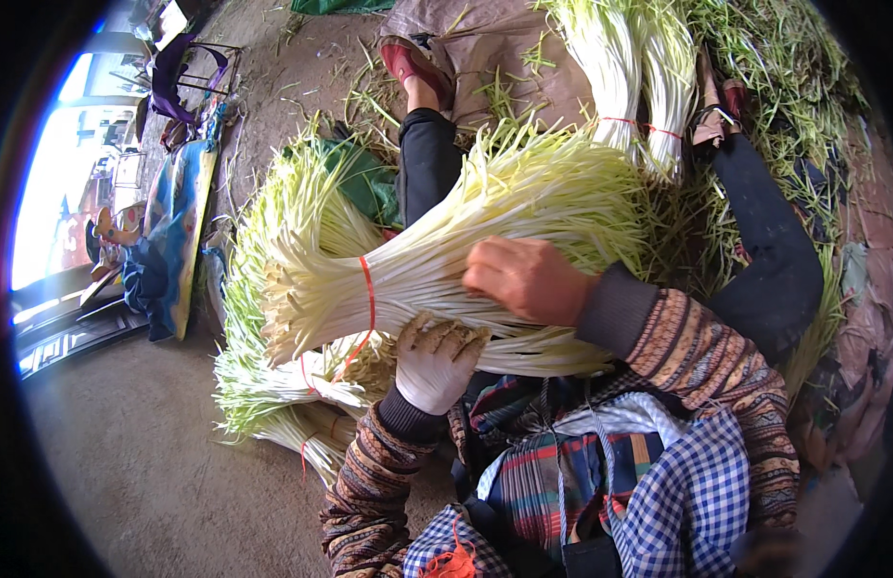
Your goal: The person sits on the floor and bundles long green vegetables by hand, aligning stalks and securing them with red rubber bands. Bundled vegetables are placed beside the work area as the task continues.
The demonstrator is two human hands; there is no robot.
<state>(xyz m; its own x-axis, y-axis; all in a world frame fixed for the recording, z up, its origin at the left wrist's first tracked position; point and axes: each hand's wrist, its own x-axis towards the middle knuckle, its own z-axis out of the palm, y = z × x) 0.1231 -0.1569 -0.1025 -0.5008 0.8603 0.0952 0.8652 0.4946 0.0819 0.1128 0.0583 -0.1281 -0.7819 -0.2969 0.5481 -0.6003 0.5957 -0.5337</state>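
Note:
A large bundle of pale leafy stalks, perhaps blanched chives [417, 267], lies across my lap, root ends to the left and yellow-green tips to the upper right. Around it near the root ends runs a red tie [369, 292] with a loose end hanging. My left hand [439, 361], in a soiled white glove, supports the bundle from its near side, fingertips curled over the stalks. My right hand [529, 278] is bare and rests on the middle of the stalks with its fingers curled in; whether it pinches any stalks cannot be told.
More tied bundles [273, 390] are piled on the floor at left. Two tied bundles [616, 87] lie beyond my lap, beside a heap of loose green leaves [786, 72]. Red string [450, 560] hangs at my apron. A blue cloth-draped object [175, 238] stands at far left.

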